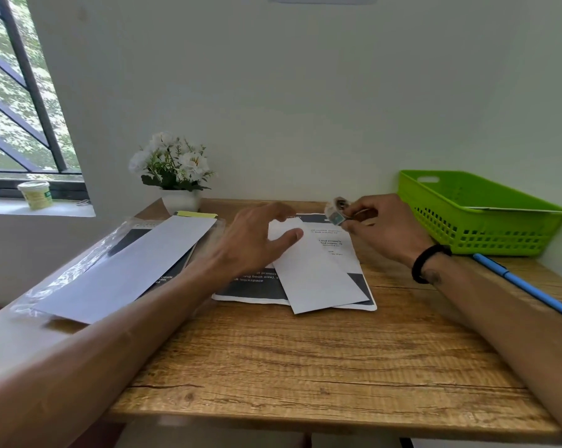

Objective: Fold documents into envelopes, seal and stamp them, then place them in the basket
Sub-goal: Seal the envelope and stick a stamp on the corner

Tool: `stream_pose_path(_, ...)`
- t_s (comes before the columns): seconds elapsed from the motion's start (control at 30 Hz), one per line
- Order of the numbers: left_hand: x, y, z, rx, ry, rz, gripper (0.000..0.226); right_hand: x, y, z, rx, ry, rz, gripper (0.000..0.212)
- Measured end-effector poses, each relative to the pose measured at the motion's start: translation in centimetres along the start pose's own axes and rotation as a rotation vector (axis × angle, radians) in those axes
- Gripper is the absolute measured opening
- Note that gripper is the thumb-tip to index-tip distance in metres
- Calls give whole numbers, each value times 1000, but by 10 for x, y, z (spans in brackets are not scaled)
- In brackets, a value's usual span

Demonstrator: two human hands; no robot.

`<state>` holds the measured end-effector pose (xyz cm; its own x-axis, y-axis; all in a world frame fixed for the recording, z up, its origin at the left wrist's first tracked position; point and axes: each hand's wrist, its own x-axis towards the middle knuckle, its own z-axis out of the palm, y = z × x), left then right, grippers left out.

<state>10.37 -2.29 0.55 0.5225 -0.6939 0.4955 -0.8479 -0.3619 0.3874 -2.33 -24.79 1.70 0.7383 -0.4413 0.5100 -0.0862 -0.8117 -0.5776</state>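
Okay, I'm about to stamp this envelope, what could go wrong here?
The envelope lies crooked on a printed sheet, and your left hand only rests lightly on it, so it may slide as you press. Your right hand pinches the small stamp roll in the air; a stamp could go on skewed.

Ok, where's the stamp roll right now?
In the head view, the stamp roll is pinched in the right hand, right of centre above the table's far edge, between the white envelope and the green basket.

Matt wood-grain table [305, 357]; perforated green plastic basket [473, 221]; matt paper envelope [318, 279]; glossy clear sleeve [69, 273]
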Motion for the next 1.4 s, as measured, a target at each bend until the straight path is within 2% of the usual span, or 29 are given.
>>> stream_pose_path(0.13, 1, 10, -1, -147, 33, -38, 55, -15, -23, 9, 8, -24, -206, 15)
stream_pose_path(0.23, 0, 16, -4, -261, 45, -50, 51, -20, -25, 17, -44, -43, -374, 16)
stream_pose_path(0.37, 0, 18, -3, -334, 94, -64, 45, -20, -25, 19, -50, -20, -438, 17)
stream_pose_path(0.5, 1, 13, -1, -371, 144, -55, 48, -20, -26, 19, -39, -5, -424, 23)
stream_pose_path(0.63, 0, 8, 0, -242, 196, 44, 55, -21, -31, 20, -17, 69, -408, 15)
stream_pose_path(0.73, -2, 5, 0, -130, 186, 85, 59, -23, -36, 20, 26, 91, -379, 15)
stream_pose_path(1.0, -5, 15, 1, -144, 153, 169, 66, -27, -36, 26, 120, -6, -304, 28)
stream_pose_path(1.4, -8, 21, 0, -99, 58, 208, 75, -28, -35, 27, 130, 47, -255, 14)
